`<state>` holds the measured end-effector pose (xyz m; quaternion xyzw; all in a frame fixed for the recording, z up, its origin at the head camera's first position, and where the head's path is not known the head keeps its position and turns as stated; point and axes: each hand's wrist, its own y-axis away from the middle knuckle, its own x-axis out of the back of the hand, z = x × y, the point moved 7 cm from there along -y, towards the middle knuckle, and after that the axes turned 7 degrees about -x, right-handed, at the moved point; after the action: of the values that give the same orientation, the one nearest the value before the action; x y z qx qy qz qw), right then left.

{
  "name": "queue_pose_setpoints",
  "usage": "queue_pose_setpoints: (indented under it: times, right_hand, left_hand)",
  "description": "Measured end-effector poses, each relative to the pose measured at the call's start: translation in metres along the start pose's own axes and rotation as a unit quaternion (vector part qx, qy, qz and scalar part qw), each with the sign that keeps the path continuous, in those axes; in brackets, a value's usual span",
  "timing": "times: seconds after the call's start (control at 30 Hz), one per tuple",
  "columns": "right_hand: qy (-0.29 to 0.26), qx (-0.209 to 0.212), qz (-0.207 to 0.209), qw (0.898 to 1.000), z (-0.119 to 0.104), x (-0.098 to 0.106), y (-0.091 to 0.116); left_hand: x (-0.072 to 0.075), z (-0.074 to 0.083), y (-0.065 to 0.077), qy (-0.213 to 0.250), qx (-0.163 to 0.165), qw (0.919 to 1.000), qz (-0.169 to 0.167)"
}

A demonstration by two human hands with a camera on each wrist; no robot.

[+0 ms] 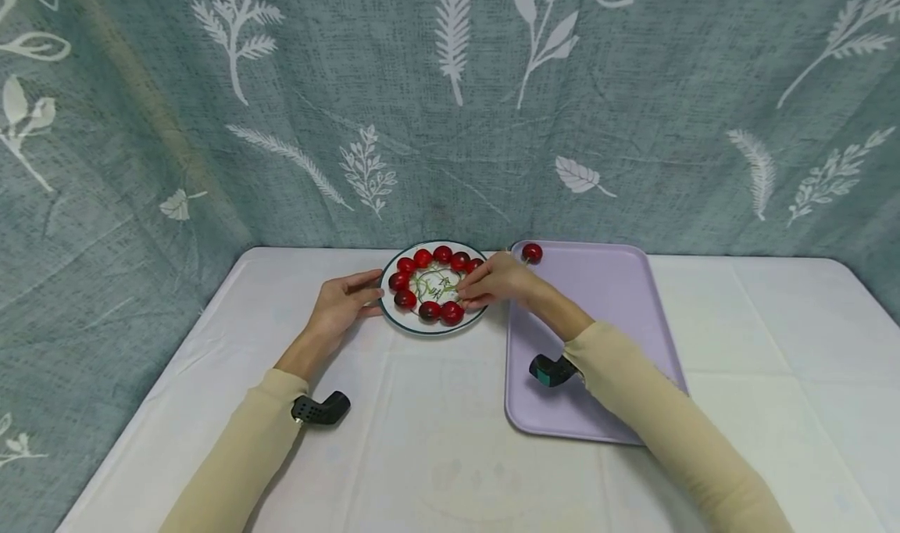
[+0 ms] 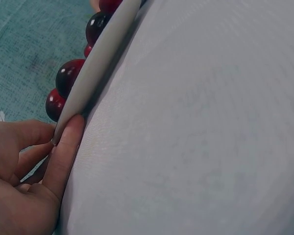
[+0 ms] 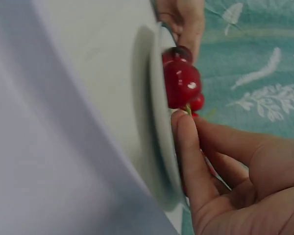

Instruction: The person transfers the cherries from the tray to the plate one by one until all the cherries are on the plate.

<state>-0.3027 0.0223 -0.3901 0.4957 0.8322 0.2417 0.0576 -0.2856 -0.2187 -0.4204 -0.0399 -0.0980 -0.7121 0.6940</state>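
Observation:
A white plate (image 1: 410,323) with a dark rim bears a ring of red cherries (image 1: 430,311), their green stems pointing inward over dark printed characters. My left hand (image 1: 339,305) holds the plate's left rim; the left wrist view shows fingers (image 2: 68,142) on both sides of the edge. Over the plate's right side, my right hand (image 1: 501,277) pinches a cherry by its green stem; that cherry (image 3: 182,83) shows just beyond the fingertips in the right wrist view. The right hand hides part of the ring.
Right of the plate lies a lilac tray (image 1: 598,283), partly beneath my right forearm. A single cherry (image 1: 532,253) sits at its far left corner. A white cloth (image 1: 422,423) covers the table, and a patterned green curtain (image 1: 422,166) hangs behind it.

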Motion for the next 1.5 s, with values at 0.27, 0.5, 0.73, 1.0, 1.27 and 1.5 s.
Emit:
queue_pose_setpoints:
  times: [0.27,0.5,0.73,1.0,1.27,1.5]
  right_hand:
    - [-0.028,-0.002,0.024,0.999,0.006,-0.012,-0.004]
    - [0.031,0.03,0.089,0.995,0.002,-0.015,-0.003]
    - [0.073,0.049,0.132,0.987,-0.001,-0.02,-0.004]
    - [0.068,0.053,0.135,0.987,-0.003,-0.023,-0.005]
    - [0.075,0.059,0.142,0.985,-0.003,-0.021,-0.003]
    - [0.042,0.051,0.136,0.989,-0.001,-0.014,0.0]
  left_hand:
    - [-0.002,0.002,0.0,0.002,0.002,1.0,0.001]
    - [-0.001,0.001,0.001,-0.005,0.002,1.0,0.001]
    - [0.0,0.0,0.001,-0.005,0.001,1.0,0.004]
    - [0.0,0.001,0.001,-0.002,-0.004,1.0,0.005]
    - [0.001,0.0,0.002,-0.008,0.0,0.9999,0.009]
    - [0.001,0.001,0.002,-0.001,-0.007,0.9999,0.008]
